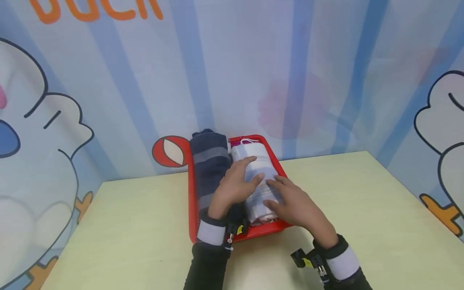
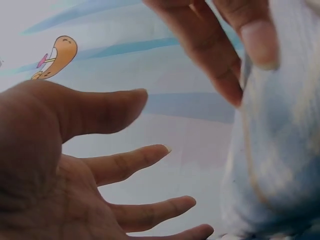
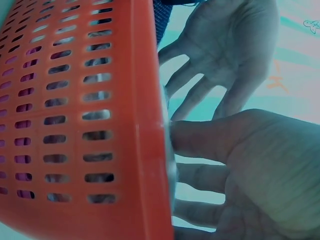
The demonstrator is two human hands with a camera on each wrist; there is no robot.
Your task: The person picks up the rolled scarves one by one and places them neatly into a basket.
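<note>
A red plastic basket [image 1: 261, 230] with slotted sides [image 3: 75, 115] stands on the table. Inside it, on the left, lies a rolled or folded dark blue towel [image 1: 209, 171] with grey stripes. To its right is a folded white and pale blue towel [image 1: 256, 205]. My left hand [image 1: 237, 183] hovers above the two towels, its fingers spread in the left wrist view and nothing in its palm. With extended fingers, my right hand [image 1: 295, 201] rests at the right side of the pale towel, over the basket's rim. Both hands are apart and hold nothing.
Pale yellow tabletop [image 1: 137, 229] extends on both sides of the basket. Close behind it rises a blue striped backdrop [image 1: 232, 80] with cartoon figures. Something magenta with a white cord [image 1: 250, 140] shows at the basket's far end. Each wrist wears a strapped camera.
</note>
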